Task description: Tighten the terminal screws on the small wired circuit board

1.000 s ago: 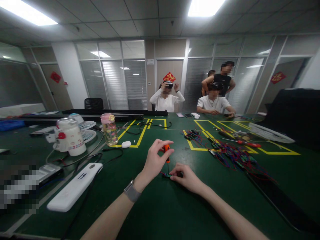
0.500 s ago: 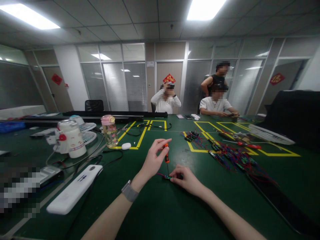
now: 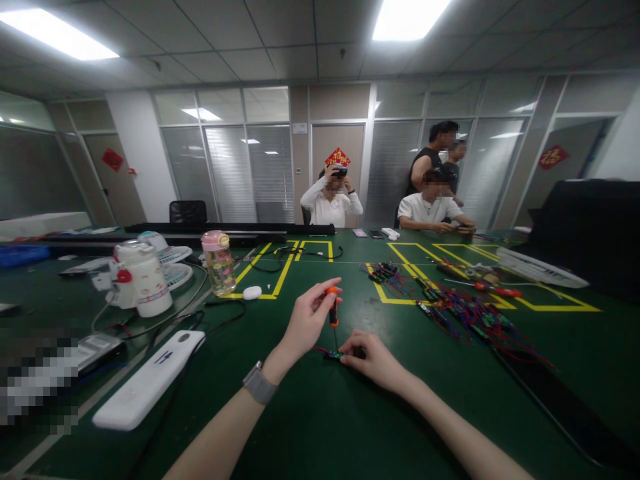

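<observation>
My left hand point(image 3: 311, 316) is closed around the orange-and-black handle of a screwdriver point(image 3: 333, 313), which stands nearly upright. Its thin shaft points down at a small green circuit board point(image 3: 333, 355) on the table. Whether the tip sits in a screw is too small to tell. Low beside the tip, my right hand point(image 3: 370, 357) pinches the board's right end between thumb and fingers. Thin wires run off the board's left end. To the right lies a pile of similar boards with red and blue wires point(image 3: 470, 310), and a smaller bunch point(image 3: 387, 275) is behind it.
On the left are a white power bank-like slab point(image 3: 150, 380), a white jug point(image 3: 150, 280), a pink-lidded bottle point(image 3: 219, 263) and cables. A red-handled screwdriver point(image 3: 500, 291) and a white keyboard point(image 3: 543, 269) lie at right. People are across the green table point(image 3: 280, 427).
The fingers of my left hand have shifted slightly around the screwdriver handle. My right hand and the board stay put. Behind the table, another person has come into view beside the standing one.
</observation>
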`<state>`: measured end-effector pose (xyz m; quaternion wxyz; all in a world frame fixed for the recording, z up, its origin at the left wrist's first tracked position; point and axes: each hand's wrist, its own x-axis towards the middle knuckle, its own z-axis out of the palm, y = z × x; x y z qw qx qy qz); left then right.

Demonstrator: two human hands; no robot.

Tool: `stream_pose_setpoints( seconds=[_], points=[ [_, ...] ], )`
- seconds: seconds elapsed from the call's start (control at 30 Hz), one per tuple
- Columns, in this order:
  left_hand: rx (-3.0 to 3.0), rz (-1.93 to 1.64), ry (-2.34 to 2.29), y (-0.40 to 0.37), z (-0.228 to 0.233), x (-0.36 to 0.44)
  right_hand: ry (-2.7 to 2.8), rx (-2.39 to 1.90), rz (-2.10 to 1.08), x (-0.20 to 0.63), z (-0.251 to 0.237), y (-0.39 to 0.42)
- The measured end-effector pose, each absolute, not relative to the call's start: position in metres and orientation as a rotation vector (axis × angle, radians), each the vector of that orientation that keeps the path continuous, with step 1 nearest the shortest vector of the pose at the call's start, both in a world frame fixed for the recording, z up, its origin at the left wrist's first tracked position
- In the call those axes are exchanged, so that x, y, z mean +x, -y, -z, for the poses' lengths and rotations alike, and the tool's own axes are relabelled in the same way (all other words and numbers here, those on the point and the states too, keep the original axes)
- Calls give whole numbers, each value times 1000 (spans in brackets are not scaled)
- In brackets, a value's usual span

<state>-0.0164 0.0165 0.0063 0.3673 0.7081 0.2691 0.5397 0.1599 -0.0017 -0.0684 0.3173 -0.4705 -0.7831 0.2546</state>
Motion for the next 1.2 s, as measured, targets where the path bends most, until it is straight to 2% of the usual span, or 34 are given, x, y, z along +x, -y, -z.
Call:
stream_pose_setpoints(
  seconds=[0.63, 0.87, 1.07, 1.2],
  points=[
    [1922, -1424, -706, -15, -6, -17, 2064, -1267, -683, 159, 63, 4],
    [2077, -1535, -846, -10, -8, -16, 2045, -1258, -681, 159, 65, 2],
    [1953, -1395, -643, -5, -8, -9, 2058, -1250, -671, 159, 68, 0],
    [1990, -1558, -784, -6, -7, -9, 2051, -1252, -657, 158, 69, 1]
  ],
)
